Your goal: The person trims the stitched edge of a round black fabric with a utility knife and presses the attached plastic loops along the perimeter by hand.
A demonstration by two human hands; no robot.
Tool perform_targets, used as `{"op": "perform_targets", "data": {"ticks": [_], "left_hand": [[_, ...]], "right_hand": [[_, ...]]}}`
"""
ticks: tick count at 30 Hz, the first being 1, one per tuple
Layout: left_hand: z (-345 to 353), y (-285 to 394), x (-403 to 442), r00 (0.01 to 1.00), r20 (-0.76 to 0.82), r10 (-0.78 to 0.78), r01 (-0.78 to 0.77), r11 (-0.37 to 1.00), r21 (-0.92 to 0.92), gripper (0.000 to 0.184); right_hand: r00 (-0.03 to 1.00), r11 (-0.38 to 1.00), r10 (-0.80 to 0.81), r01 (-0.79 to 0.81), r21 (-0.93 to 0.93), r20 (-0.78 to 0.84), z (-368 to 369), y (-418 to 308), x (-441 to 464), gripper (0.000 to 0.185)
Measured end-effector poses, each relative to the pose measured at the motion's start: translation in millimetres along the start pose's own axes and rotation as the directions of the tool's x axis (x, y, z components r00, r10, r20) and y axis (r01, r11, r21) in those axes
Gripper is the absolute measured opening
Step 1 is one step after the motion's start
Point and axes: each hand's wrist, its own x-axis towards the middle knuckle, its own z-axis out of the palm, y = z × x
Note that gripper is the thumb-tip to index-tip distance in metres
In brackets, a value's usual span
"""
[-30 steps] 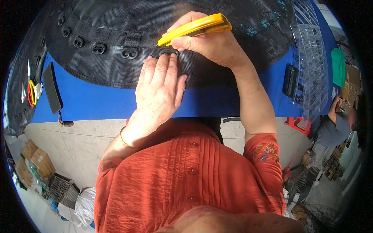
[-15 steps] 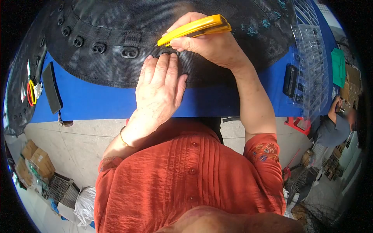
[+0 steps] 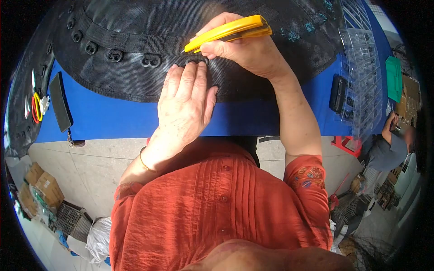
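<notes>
My right hand is closed round a yellow cutter-like tool, whose thin tip points left and down at the black mesh fabric. That tip is just above a black two-hole fitting on the fabric. My left hand lies flat, palm down, with its fingertips on the lower edge of this fitting. The fingers are stretched out and the thumb is apart. More black fittings run in a curved row to the left, the nearest being another two-hole fitting.
Scissors with red and yellow handles and a black flat case lie at the left on the blue table. Clear plastic trays, a black object and a green box are at right. A person is at far right.
The yellow tool and its tip have shifted very slightly to the right with my right hand. My left hand has stayed in place on the fitting.
</notes>
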Motion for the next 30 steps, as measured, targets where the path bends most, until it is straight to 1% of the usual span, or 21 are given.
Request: {"op": "perform_targets", "data": {"ticks": [2, 11, 13, 16, 23, 25, 30], "left_hand": [[0, 0, 0, 1.000, 0.002, -0.002, 0.002, 1.000, 0.002, 0.052], [0, 0, 0, 1.000, -0.002, 0.000, 0.000, 1.000, 0.000, 0.052], [0, 0, 0, 1.000, 0.000, 0.001, -0.001, 1.000, -0.001, 0.052], [1, 0, -1, 1.000, -0.004, -0.003, 0.003, 1.000, 0.003, 0.052], [2, -1, -2, 1.000, -0.007, -0.003, 0.003, 1.000, 0.012, 0.053], [2, -1, -2, 1.000, -0.008, -0.003, 0.003, 1.000, 0.022, 0.052], [1, 0, -1, 1.000, -0.001, -0.004, 0.004, 1.000, 0.015, 0.051]], "right_hand": [[1.000, 1.000, 0.020, -0.020, 0.016, -0.001, 0, -1, 0, 0.020], [0.998, 0.997, -0.052, 0.053, -0.051, 0.026, 0, 1, 1, 0.019], [0.998, 0.993, -0.053, 0.056, -0.100, 0.033, 1, 1, 1, 0.020], [0.997, 0.996, -0.070, 0.071, -0.061, 0.028, 2, 3, 1, 0.020], [0.997, 0.995, -0.062, 0.064, -0.077, 0.035, 1, -4, 1, 0.020], [0.994, 0.982, -0.094, 0.101, -0.159, 0.056, -1, -5, 1, 0.019], [0.993, 0.982, -0.102, 0.111, -0.155, 0.065, -3, -7, 0, 0.017]]}}
